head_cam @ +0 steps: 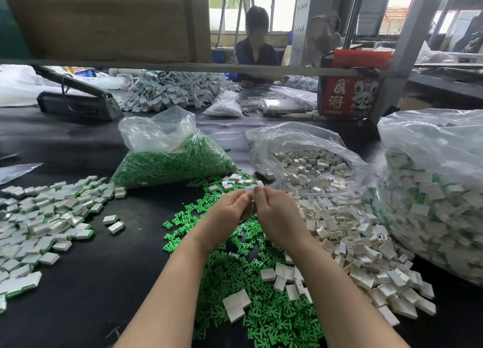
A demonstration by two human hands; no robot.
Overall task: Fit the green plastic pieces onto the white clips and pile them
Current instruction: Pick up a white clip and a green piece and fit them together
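Note:
My left hand [230, 206] and my right hand [274, 211] meet above the table's middle, fingers curled, pinching a small white clip [250, 188] between their fingertips. Any green piece in the grip is hidden by the fingers. Loose green plastic pieces [243, 274] are spread under my forearms. Loose white clips [347, 237] lie heaped to the right of my right hand. A pile of fitted white clips with green edges [44, 217] covers the table at the left.
A clear bag of green pieces [170, 159] lies behind the hands, a bag of white clips [305, 162] to its right, a big bag of fitted clips [431, 198] at far right. A person [256, 46] sits across the dark table [117, 282]. A red box [350, 96] stands beyond.

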